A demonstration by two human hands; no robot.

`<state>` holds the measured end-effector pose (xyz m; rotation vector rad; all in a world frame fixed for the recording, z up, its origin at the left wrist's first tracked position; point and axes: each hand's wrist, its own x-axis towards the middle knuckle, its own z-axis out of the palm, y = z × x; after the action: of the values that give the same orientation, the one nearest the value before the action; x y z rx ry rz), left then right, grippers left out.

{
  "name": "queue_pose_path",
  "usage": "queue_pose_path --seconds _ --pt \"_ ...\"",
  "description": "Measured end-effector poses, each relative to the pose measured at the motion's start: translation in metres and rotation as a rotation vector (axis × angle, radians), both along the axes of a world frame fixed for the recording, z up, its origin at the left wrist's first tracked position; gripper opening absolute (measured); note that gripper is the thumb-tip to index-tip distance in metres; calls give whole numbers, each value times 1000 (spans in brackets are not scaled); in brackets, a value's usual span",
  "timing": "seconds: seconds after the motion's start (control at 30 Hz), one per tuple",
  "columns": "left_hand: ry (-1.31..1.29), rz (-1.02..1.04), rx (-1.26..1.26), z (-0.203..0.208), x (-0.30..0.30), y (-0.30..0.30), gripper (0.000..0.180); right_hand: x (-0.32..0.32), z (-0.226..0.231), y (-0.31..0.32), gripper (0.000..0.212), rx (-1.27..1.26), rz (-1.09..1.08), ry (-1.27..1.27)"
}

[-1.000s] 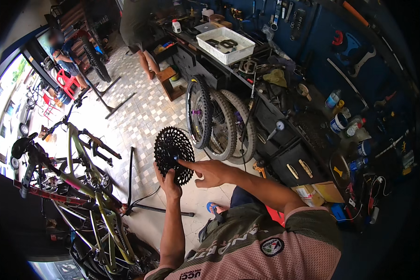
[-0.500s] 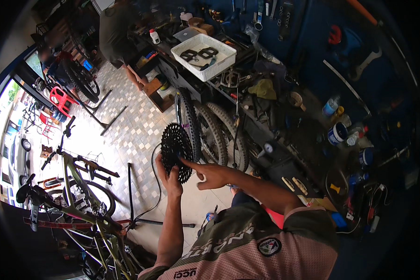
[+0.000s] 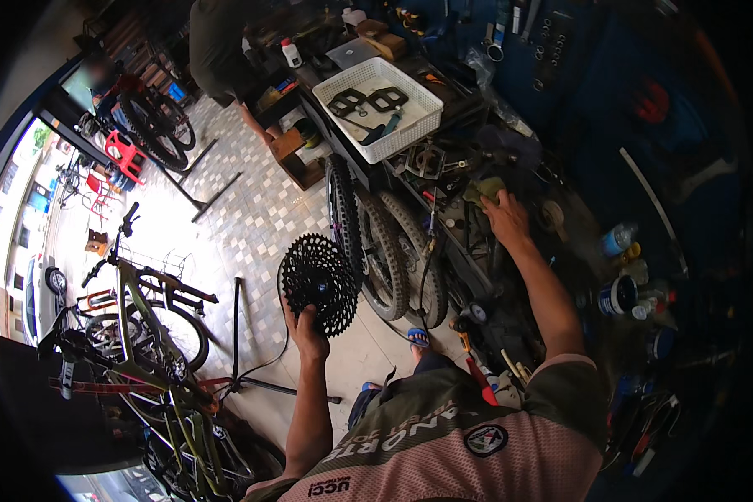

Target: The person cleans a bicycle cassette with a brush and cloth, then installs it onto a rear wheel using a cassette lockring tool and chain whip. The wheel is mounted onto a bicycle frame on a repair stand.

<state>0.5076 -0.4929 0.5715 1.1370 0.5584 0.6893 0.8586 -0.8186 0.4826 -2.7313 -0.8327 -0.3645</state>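
Note:
A black bicycle cassette faces up in front of me, its toothed rings stacked toward the hub hole. My left hand is closed on its lower left edge, thumb on the near face. My right arm reaches out to the bench at the right, where my right hand has its fingers closed on an olive-green cloth. Part of the cloth is hidden under the fingers.
A white basket holding two black pedals stands on the cluttered bench. Bicycle wheels lean below it. A green bicycle stands at left. Two other people are farther back, one beside the bench. Bottles line the right.
My right hand has left the cassette and moved up and right to the cloth on the bench. The cassette, still in my left hand, has turned its face more toward me.

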Motion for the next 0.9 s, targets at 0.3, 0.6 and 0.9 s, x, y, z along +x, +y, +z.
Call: queue_pose_path --seconds 0.3,0.6,0.9 --pt "96 79 -31 -18 14 5 61 39 -22 -9 22 354 66 132" --pt "-31 64 -28 -27 -11 2 67 -16 15 -38 18 200 91 332" --pt "52 141 -30 -1 -40 -15 67 -25 -4 -63 46 376 -29 135"
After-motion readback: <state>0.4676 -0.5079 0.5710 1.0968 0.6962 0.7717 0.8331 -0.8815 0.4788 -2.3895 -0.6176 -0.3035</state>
